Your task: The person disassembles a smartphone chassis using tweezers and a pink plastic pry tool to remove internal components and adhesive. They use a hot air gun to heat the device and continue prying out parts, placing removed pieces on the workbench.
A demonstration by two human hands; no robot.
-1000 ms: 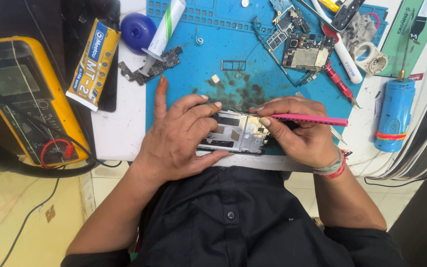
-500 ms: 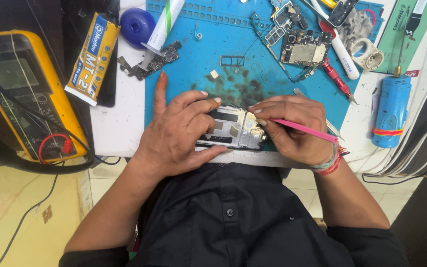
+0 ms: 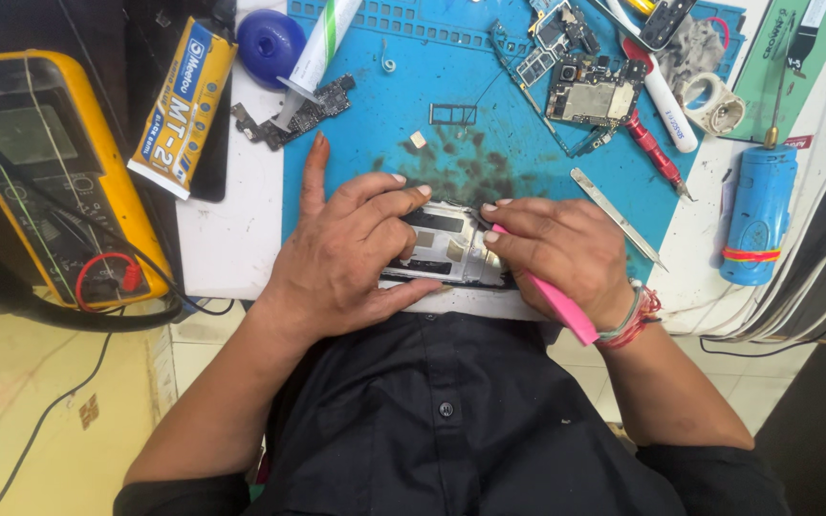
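An opened phone body (image 3: 446, 250) with its back off lies at the near edge of a blue work mat (image 3: 489, 105). My left hand (image 3: 351, 250) clamps it from the left, fingers over the top and thumb along the near side. My right hand (image 3: 561, 253) holds a pink pry tool (image 3: 554, 299) whose tip presses into the phone's right part. The tool's handle slants down toward my wrist.
A yellow multimeter (image 3: 45, 177) with leads sits far left, beside a yellow glue box (image 3: 184, 105). On the mat lie circuit boards (image 3: 590, 96), a small board (image 3: 303, 117), tweezers (image 3: 619, 218), a red screwdriver (image 3: 654, 151) and a white tube (image 3: 325, 43). A blue cylinder (image 3: 757, 215) stands at the right.
The pink tool has swung from pointing out to the right to slanting down toward my wrist. My right hand has closed in over the phone's right part. The left hand keeps its grip.
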